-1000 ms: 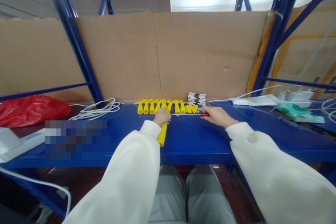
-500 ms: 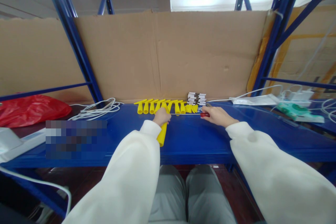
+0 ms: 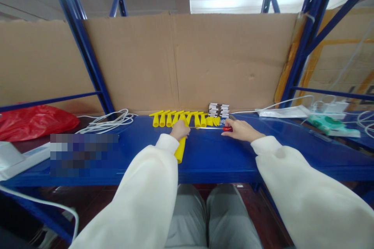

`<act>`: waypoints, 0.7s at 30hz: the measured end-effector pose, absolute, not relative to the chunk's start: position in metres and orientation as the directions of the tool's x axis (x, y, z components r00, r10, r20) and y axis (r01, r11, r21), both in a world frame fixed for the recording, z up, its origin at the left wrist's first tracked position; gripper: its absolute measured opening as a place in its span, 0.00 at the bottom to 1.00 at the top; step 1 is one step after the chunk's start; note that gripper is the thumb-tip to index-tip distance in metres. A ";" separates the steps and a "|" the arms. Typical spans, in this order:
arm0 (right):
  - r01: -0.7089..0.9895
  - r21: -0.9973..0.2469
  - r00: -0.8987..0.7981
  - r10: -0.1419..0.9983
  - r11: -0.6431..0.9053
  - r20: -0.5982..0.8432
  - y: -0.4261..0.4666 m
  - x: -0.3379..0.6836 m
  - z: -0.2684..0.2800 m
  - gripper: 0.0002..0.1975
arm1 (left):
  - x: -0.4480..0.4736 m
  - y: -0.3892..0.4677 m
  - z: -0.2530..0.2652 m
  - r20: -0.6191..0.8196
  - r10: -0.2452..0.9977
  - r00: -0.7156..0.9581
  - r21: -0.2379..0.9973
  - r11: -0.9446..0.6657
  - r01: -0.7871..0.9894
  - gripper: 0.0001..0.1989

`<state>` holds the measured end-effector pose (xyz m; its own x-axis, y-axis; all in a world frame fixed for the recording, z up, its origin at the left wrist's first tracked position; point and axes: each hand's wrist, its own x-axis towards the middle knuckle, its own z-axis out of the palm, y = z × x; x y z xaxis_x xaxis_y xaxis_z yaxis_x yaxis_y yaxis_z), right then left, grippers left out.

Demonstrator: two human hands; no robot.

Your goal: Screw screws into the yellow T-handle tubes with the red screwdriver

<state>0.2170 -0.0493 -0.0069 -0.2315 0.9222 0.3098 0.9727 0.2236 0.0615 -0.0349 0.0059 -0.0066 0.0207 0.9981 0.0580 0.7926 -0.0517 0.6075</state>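
My left hand (image 3: 180, 129) is closed around a yellow plastic part with a tube-like handle (image 3: 180, 151), whose wide end points toward me. In my right hand (image 3: 241, 129) is a screwdriver (image 3: 227, 128) with a red handle. Its long thin shaft lies level and reaches left to the yellow part at my left fingers; the tip is hidden there. Behind my hands stands a row of similar yellow parts (image 3: 163, 120). Small yellow pieces (image 3: 213, 121) lie at the row's right end, beside tiny silvery bits (image 3: 223, 121), perhaps screws.
A stack of white and dark flat pieces (image 3: 219, 109) stands against the cardboard panel (image 3: 233, 58). Coiled white cable (image 3: 109, 122) and a red bag (image 3: 37, 121) are on the left. A green-and-white packet (image 3: 330, 124) lies right on the blue table (image 3: 216, 159).
My right fingers have shifted slightly on the screwdriver's handle, the thumb side lowering and loosening a little. My left hand and the yellow part stay in place.
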 end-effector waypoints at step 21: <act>0.943 0.146 -0.332 0.865 0.299 0.375 -0.041 0.227 -0.014 0.08 | -0.031 0.007 -0.004 0.059 0.995 0.075 0.492 -0.094 0.865 0.10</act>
<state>0.2267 -0.0407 -0.0136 -0.3318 0.8654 0.3753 0.9432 0.2985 0.1456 -0.0314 0.0071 -0.0044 0.0753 0.9954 0.0586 0.8652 -0.0944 0.4924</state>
